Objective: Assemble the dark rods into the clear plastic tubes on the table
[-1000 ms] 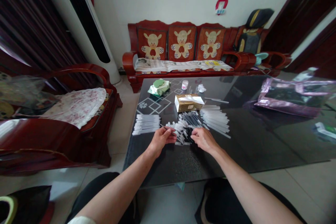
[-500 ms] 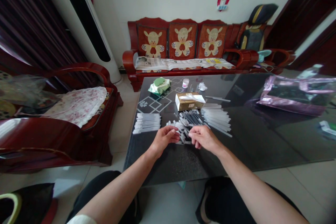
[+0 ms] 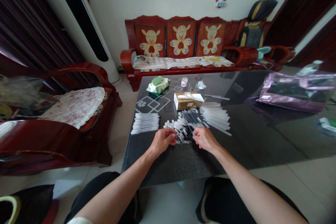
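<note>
My left hand [image 3: 165,138] is closed, thumb and fingers pinched together, at the left side of a pile of small white and black pen caps [image 3: 181,126]. On the pile's right, my right hand [image 3: 205,138] is pinched too; whatever either hand holds is too small or hidden to make out. Dark pen refills [image 3: 193,117] lie just beyond my fingers. A fan of white pen barrels [image 3: 215,116] spreads out to the right. Left of my left hand, a row of white pens [image 3: 145,123] with black ends lies side by side.
Behind the refills stands a tissue box [image 3: 188,101] on the dark glossy table [image 3: 168,168]. Farther back are a green wipes pack [image 3: 158,85], a small white jar [image 3: 184,82] and a crumpled tissue [image 3: 201,85]. A purple-edged plastic bag [image 3: 294,92] lies at the right.
My hands have moved slightly apart, the left one leftward and the right one rightward, uncovering more of the caps between them. The view has shifted a little.
</note>
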